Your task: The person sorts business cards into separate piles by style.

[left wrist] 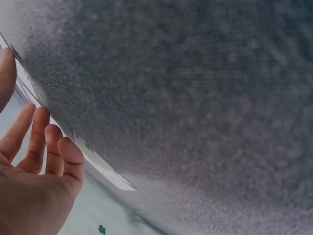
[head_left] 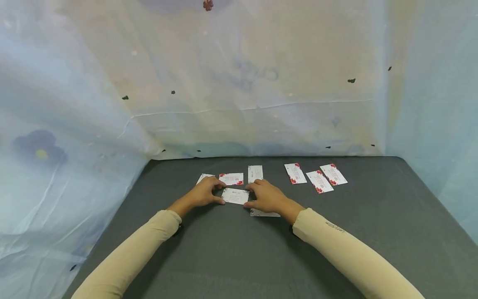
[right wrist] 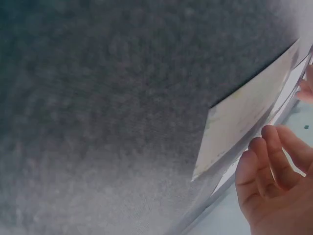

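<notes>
A white card (head_left: 235, 196) with small print and grey leafy corners lies flat on the table between both hands. My left hand (head_left: 203, 193) is at its left edge, thumb and forefinger apart near its corners. At the opposite edge my right hand (head_left: 267, 197) has its thumb and forefinger spread in the same way. In the left wrist view the fingers of the left hand (left wrist: 44, 161) look loosely bent. Below the right hand (right wrist: 274, 181) lies another white card (head_left: 265, 214), partly covered by it in the head view.
Behind the hands lie a partly hidden white card (head_left: 204, 177), a red-flowered card (head_left: 231, 179) and an upright white card (head_left: 255, 172). Three more red-flowered cards (head_left: 319, 182) lie to the right. The dark grey table (head_left: 224, 257) meets a pale patterned curtain (head_left: 261, 128).
</notes>
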`<state>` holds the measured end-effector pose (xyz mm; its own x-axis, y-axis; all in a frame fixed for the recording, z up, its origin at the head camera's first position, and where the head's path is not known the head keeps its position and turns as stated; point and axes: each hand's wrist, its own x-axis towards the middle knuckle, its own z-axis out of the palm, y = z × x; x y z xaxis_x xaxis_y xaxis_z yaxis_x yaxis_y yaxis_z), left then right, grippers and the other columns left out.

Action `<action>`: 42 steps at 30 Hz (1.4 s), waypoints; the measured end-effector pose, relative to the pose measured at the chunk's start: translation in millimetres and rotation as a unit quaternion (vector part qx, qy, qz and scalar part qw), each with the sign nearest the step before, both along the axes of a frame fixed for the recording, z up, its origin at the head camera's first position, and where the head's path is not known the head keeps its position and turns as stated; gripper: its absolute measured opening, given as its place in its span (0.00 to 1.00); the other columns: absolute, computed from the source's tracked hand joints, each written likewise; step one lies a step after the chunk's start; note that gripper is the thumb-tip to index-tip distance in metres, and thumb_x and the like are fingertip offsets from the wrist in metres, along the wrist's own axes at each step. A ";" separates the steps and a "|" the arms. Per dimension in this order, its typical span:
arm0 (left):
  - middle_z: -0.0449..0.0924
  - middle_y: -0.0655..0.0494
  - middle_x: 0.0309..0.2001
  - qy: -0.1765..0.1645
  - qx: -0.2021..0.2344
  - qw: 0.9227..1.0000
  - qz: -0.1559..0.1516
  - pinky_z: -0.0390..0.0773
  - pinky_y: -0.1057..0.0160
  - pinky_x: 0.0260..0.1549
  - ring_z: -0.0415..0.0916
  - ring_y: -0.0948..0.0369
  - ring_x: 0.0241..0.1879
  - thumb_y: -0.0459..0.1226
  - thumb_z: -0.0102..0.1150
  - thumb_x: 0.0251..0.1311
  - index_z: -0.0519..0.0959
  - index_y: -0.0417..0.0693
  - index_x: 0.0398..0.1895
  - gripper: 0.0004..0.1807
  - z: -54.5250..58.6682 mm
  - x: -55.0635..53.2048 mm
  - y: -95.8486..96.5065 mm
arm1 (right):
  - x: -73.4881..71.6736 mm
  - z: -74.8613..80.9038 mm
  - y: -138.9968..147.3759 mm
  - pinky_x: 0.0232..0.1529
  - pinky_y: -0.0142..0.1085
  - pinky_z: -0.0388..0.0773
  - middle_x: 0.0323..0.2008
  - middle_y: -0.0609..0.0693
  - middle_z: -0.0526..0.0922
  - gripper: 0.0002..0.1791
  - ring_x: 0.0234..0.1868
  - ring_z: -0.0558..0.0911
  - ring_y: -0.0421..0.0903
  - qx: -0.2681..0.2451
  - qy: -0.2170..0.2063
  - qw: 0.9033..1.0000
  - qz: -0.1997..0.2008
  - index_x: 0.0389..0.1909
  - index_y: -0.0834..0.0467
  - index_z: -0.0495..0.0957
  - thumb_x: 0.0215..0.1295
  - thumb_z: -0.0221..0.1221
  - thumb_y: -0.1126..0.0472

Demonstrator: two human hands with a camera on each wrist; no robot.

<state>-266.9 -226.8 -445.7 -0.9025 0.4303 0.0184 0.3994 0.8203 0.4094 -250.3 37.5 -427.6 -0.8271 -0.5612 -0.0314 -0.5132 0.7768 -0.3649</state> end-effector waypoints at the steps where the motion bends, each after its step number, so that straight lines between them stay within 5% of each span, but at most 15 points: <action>1: 0.78 0.52 0.44 -0.003 0.002 1.000 0.002 0.72 0.54 0.49 0.72 0.58 0.43 0.48 0.78 0.47 0.82 0.47 0.55 0.31 -0.6 -0.1 0.2 | -0.9 -1.0 -0.4 0.61 0.48 0.73 0.59 0.53 0.77 0.36 0.61 0.75 0.51 0.001 -0.001 1.000 -0.001 0.66 0.54 0.74 0.61 0.67 0.41; 33: 0.69 0.52 0.38 -0.016 0.022 0.999 0.020 0.64 0.55 0.48 0.63 0.56 0.42 0.45 0.81 0.42 0.81 0.46 0.46 0.28 -3.7 -3.9 13.2 | -5.9 -14.6 -1.0 0.61 0.47 0.73 0.57 0.53 0.77 0.33 0.58 0.74 0.51 -0.027 -0.003 1.000 -0.005 0.61 0.54 0.76 0.59 0.69 0.43; 42: 0.73 0.52 0.41 0.001 0.048 0.999 0.011 0.70 0.57 0.46 0.68 0.59 0.41 0.42 0.82 0.41 0.77 0.46 0.45 0.29 -7.2 -2.7 12.5 | -6.9 -17.5 -2.9 0.55 0.44 0.73 0.46 0.48 0.79 0.31 0.49 0.75 0.46 -0.026 0.010 1.000 0.006 0.59 0.54 0.78 0.59 0.69 0.43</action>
